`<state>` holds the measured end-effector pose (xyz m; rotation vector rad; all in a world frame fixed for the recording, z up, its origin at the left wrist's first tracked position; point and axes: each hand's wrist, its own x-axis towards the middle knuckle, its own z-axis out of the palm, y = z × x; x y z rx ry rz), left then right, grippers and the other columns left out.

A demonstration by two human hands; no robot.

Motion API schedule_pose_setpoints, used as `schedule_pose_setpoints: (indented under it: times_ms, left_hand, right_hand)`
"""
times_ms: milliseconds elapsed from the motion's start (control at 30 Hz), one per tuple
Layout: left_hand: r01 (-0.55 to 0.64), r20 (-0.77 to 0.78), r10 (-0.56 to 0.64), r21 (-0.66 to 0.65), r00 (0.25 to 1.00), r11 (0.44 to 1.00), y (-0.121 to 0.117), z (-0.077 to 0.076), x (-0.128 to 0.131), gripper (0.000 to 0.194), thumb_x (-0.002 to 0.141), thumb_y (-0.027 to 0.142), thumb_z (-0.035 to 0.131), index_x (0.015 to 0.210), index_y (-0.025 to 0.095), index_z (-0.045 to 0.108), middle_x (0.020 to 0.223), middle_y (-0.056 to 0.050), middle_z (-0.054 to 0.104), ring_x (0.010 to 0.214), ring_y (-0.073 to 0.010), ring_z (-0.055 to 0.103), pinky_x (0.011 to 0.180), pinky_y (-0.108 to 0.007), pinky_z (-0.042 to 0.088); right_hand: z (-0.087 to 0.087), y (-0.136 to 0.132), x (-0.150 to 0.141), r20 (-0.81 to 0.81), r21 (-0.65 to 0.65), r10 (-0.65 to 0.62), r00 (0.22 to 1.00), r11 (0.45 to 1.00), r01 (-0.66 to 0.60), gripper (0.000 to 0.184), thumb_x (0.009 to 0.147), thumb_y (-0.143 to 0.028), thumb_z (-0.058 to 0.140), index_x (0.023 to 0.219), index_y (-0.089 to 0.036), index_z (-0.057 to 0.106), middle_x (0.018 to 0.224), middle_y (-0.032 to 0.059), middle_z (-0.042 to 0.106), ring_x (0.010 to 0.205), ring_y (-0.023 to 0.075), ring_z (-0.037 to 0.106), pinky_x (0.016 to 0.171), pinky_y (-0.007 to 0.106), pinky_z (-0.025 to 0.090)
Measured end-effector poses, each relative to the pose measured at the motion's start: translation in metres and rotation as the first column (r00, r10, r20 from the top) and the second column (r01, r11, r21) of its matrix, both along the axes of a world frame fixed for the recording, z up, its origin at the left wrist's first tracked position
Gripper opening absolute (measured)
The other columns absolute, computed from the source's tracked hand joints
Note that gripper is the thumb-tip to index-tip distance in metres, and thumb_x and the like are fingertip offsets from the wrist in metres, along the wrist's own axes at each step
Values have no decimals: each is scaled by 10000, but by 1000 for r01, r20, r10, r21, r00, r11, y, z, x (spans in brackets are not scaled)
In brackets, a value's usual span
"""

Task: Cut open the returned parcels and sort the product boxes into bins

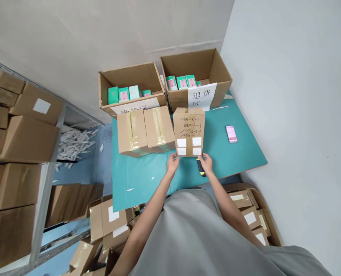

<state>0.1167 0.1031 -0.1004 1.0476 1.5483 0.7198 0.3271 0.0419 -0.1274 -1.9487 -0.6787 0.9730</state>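
A brown cardboard box with several white stickers, handwriting and a strip of tape stands in front of me on the green table. My left hand grips its near left lower corner, fingers bent against the edge. At the near right lower corner my right hand has its fingers closed on the box too. A black object with yellow ends lies beside my right hand, partly covered by the hand. Two taped cardboard boxes, a left one and a right one, stand just left of the held box.
Two open cartons, a left one and a right one, hold small green boxes at the table's back. Pink blurred papers lie on the right. Boxes fill a shelf at left and a large carton below right.
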Motion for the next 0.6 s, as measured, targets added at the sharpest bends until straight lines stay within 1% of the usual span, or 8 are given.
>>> schedule_pose_setpoints:
  times_ms: [100,167,233,300,367,433,533,600]
  left_hand:
    - [-83,-29,83,-5,996,997,0,5,-11,350,969,292,751,1303,190,725,1398,-214,758,1351,-359,719,1196,-526,539]
    - [-115,-24,116,28,993,993,10,14,-15,369,1020,291,687,1373,188,710,1534,-215,704,1457,-341,667,1265,-495,494]
    - [-114,5,114,96,993,989,26,26,-15,440,1059,306,644,1484,198,670,1645,-189,643,1534,-305,617,1301,-445,464]
    - [-55,33,51,143,998,988,46,39,-9,511,1087,348,620,1573,190,623,1687,-179,615,1583,-289,577,1321,-422,437]
    - [40,44,-46,129,998,991,62,49,7,571,1093,414,630,1606,164,604,1627,-191,669,1579,-308,583,1318,-441,437]
    - [107,48,-111,86,993,991,68,53,32,616,1064,436,684,1598,135,615,1492,-200,758,1500,-339,654,1279,-467,476]
    - [164,49,-168,73,985,984,57,50,71,594,1034,357,709,1559,90,642,1398,-228,794,1384,-359,731,1233,-480,520]
    - [180,36,-184,96,982,979,44,45,88,558,1030,328,699,1538,99,656,1469,-242,754,1445,-369,689,1273,-495,489]
  right_hand:
    - [9,8,12,32,36,-32,999,999,31,514,976,-490,629,1333,-139,747,1471,239,758,1379,329,716,1255,498,521]
    - [19,26,21,44,93,-41,998,995,36,601,1043,-537,547,1470,-145,701,1587,214,698,1472,294,662,1283,455,500]
    - [28,49,29,26,175,-2,1000,985,-3,680,1088,-608,489,1584,-169,644,1675,176,640,1543,270,611,1307,440,482]
    - [35,73,33,17,251,98,995,963,-100,731,1088,-694,495,1605,-203,654,1718,142,606,1594,274,567,1341,458,448]
    - [38,94,33,39,285,186,982,940,-189,770,1035,-769,578,1552,-216,717,1730,134,594,1619,300,543,1365,472,419]
    - [37,112,34,51,271,192,980,942,-199,843,971,-806,658,1545,-192,726,1711,163,609,1591,333,577,1338,487,460]
    - [32,129,37,25,244,156,987,957,-157,917,936,-771,722,1603,-144,668,1617,215,684,1435,360,712,1210,520,588]
    - [26,130,40,36,234,162,986,958,-166,826,911,-713,784,1515,-151,742,1505,211,764,1311,356,779,1155,522,625]
